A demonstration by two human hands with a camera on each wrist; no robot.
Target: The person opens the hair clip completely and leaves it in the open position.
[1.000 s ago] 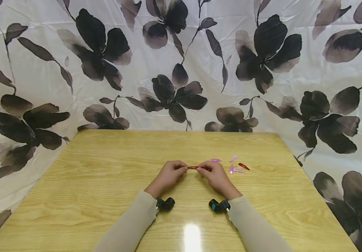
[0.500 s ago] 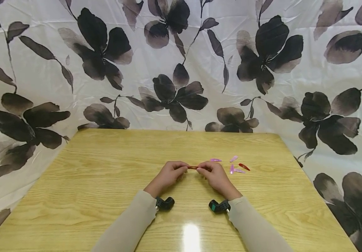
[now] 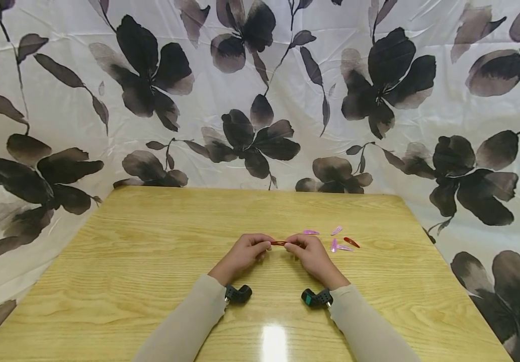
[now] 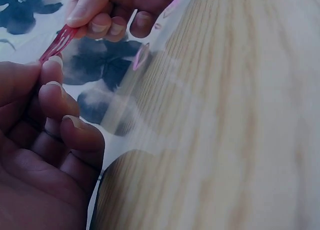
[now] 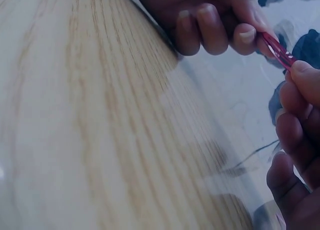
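A red snap hair clip [image 3: 279, 243] is held between both hands above the middle of the table. My left hand [image 3: 246, 253] pinches one end between thumb and forefinger. At the other end, the thumb and forefinger of my right hand [image 3: 310, 253] grip it. Both wrist views show the slotted red clip [image 4: 58, 43] bridging the fingertips, its ends hidden by them. To the right of my right hand lie another red hair clip [image 3: 351, 242] and several pink ones, among them a pink hair clip [image 3: 311, 232] just beyond the hand.
The wooden table [image 3: 160, 241] reaches back to a floral cloth [image 3: 260, 146] hung behind and at the sides. A pink clip [image 3: 337, 230] lies farthest back; two more pink clips, one upright in view [image 3: 334, 245], lie close together. Light reflects off the front of the table.
The held red clip has turned slightly, so its outline looks narrower than before. Both hands keep nearly the same place; the whole view has shifted a little.
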